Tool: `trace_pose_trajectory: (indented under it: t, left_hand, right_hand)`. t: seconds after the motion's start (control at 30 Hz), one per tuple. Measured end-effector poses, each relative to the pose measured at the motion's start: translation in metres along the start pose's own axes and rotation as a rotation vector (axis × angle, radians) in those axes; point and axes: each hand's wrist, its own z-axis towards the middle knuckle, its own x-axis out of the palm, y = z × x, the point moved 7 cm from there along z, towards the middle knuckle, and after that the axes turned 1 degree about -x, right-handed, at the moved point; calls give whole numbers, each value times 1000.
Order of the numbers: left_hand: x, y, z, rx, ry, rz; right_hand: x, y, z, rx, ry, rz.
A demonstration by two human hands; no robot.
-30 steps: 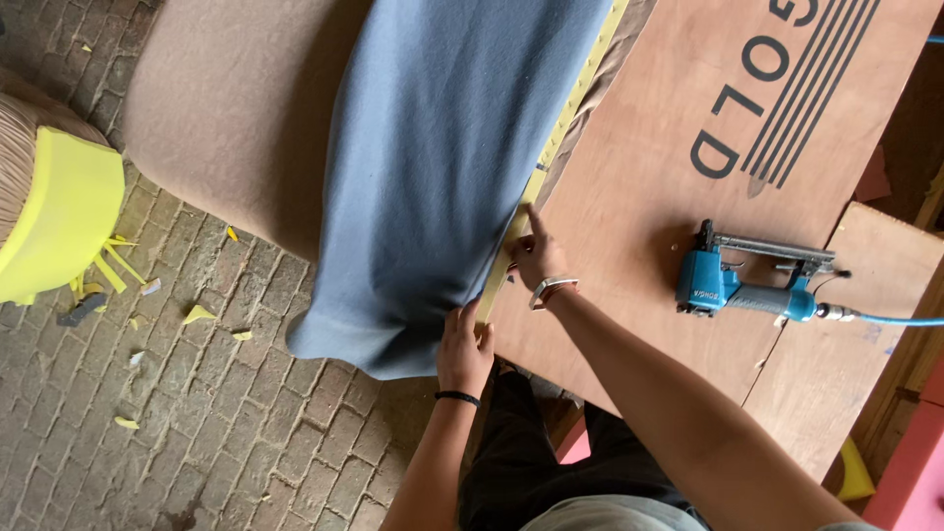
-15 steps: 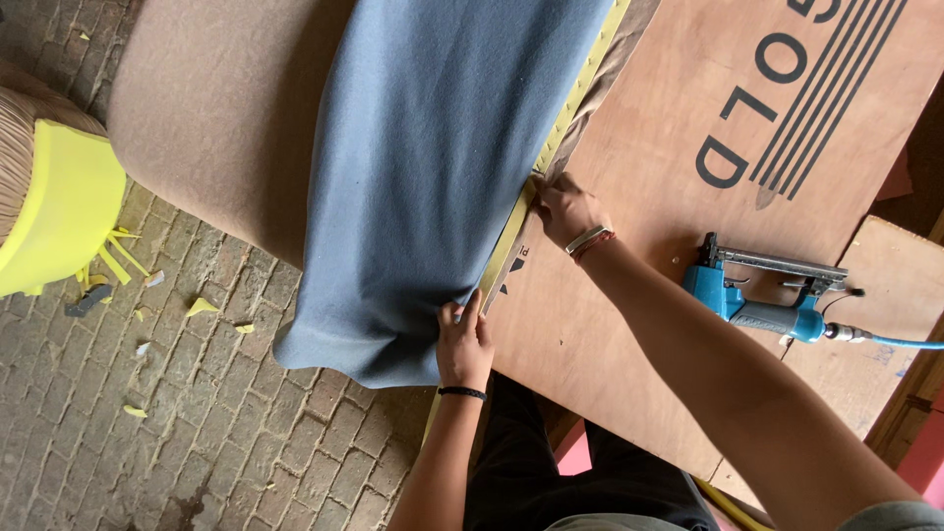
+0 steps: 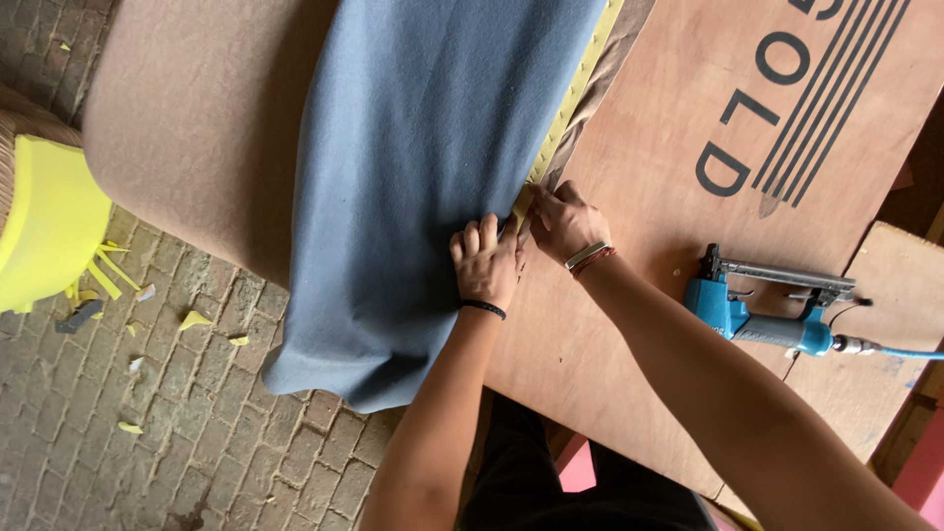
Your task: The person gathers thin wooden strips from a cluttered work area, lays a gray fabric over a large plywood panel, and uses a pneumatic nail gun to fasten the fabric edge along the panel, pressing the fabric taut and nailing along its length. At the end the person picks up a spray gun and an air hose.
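A grey-blue fabric sheet (image 3: 423, 167) drapes over a tan upholstered piece (image 3: 187, 128) at the edge of a plywood board (image 3: 688, 118). A yellow strip (image 3: 575, 84) runs along the fabric's edge. My left hand (image 3: 487, 261), with a black wristband, presses flat on the fabric next to that edge. My right hand (image 3: 562, 221), wearing bracelets, pinches the fabric edge at the yellow strip, touching my left hand.
A blue pneumatic staple gun (image 3: 767, 310) with a blue hose lies on the plywood to the right of my right arm. A yellow foam piece (image 3: 44, 236) sits at far left. Yellow scraps (image 3: 192, 320) litter the brick floor (image 3: 128, 433).
My left hand slid up along the fabric edge until it met my right hand, which also shifted up along the yellow strip. The view moved closer.
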Motion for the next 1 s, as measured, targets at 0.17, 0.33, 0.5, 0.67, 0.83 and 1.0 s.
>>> trace_pose_trajectory:
  t: [0.17,0.33,0.5,0.67,0.83,1.0]
  left_hand:
    - [4,-3,11,-6,-52,75]
    - [12,-7,24,-41,-27,98]
    - [10,-9,24,-74,-113,122]
    - [10,-12,21,-79,-148,105]
    - [11,-12,21,-90,-155,93]
    - [15,-10,22,-105,-92,65]
  right_hand:
    - [-5,4,1,-135,-105,30]
    - [-9,-7,-3,-48,38,196]
    - [-81,-71,-95,56,-123,206]
    - [-131,-156,-212,121,-139,-237]
    - [-126,-181,-226,104,-74,-303]
    - [-113,-154,-166,108,310,-144]
